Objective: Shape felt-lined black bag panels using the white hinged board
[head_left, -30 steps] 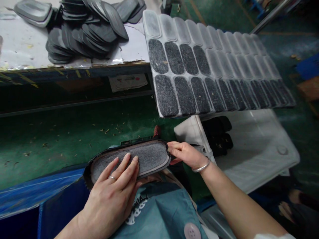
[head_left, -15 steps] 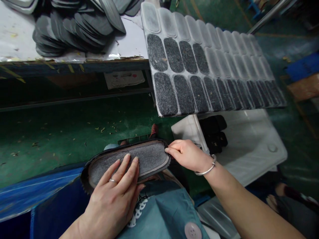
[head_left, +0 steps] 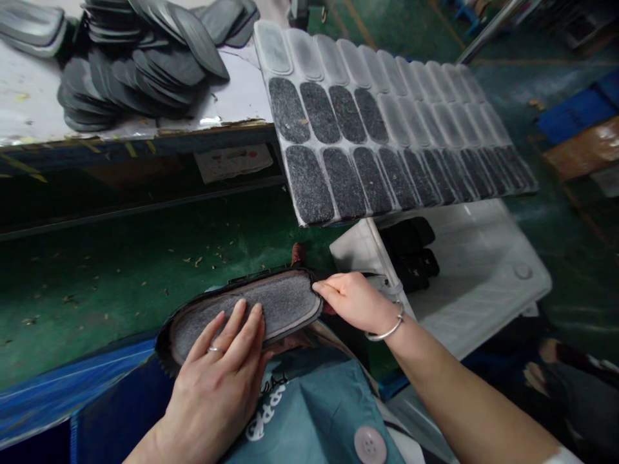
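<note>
A black shoe upper (head_left: 167, 341) lies bottom up near my lap, its long grey felt-like sole face (head_left: 285, 299) turned toward me. The rim at the left end looks gathered and jagged. My left hand (head_left: 220, 367) rests on the grey face with its fingers stretched out and slightly apart; the thumb lies along the near side. At the right end, my right hand (head_left: 351, 299) pinches the edge between thumb and forefinger. The exact bit between those fingertips is hidden. A dark strip shows behind the right hand; I cannot tell what it belongs to.
Ahead stands a board (head_left: 278, 148) with rows of dark and whitish sole-shaped pieces. Grey sole pieces (head_left: 135, 77) are piled on the table (head_left: 29, 96) at left. Below the board, a white bin (head_left: 483, 277) holds black items (head_left: 411, 248). Blue fabric (head_left: 116, 399) lies at lower left.
The view has shifted slightly, so the board appears further left. My right hand keeps its pinch at the shoe upper's edge, and a dark strip now shows behind it. My left hand stays put.
</note>
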Available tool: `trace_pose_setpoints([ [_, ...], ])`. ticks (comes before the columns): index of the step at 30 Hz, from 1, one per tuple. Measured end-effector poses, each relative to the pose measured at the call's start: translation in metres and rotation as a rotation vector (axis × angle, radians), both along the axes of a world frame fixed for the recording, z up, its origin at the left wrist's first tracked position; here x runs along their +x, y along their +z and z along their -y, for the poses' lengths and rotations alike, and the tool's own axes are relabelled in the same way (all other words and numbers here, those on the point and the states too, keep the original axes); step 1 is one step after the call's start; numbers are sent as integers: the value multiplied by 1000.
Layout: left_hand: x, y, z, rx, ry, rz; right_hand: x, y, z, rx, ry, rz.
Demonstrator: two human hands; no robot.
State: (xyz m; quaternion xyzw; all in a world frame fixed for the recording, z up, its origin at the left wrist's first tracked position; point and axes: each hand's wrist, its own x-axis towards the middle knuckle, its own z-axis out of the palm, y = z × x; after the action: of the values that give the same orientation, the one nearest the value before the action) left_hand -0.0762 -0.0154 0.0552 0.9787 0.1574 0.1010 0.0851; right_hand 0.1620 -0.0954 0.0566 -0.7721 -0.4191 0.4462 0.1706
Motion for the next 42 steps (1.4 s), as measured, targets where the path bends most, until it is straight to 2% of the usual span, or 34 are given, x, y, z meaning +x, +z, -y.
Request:
trace_pose_setpoints([
  [3,-1,0,-1,12,-11,-22,15,-11,7,-137,-303,-540],
  [4,-1,0,0,18,-15,-26,20,-14,8,-152,-344,-630],
  [6,0,-1,1,27,-22,-35,26,-19,9,-143,-341,-678],
  [9,2,-1,2,26,-18,-32,30,-21,5,-146,-285,-645],
  [17,5,3,4,-4,13,2,29,-11,-11,-210,-138,-410],
  [21,6,2,5,-13,31,12,29,-4,-19,-216,38,-232],
  [25,6,2,8,-8,43,25,20,13,-30,-198,245,46],
  [28,4,2,7,4,52,23,11,21,-33,-148,306,173],
  [31,0,1,5,16,36,25,11,15,-27,-159,227,36],
  [35,-2,-2,3,21,18,26,22,1,-18,-265,-36,-372],
  [38,-2,-3,3,17,20,21,26,-2,-18,-286,-67,-366],
  [42,-1,-2,4,4,24,27,23,5,-25,-297,-35,-277],
])
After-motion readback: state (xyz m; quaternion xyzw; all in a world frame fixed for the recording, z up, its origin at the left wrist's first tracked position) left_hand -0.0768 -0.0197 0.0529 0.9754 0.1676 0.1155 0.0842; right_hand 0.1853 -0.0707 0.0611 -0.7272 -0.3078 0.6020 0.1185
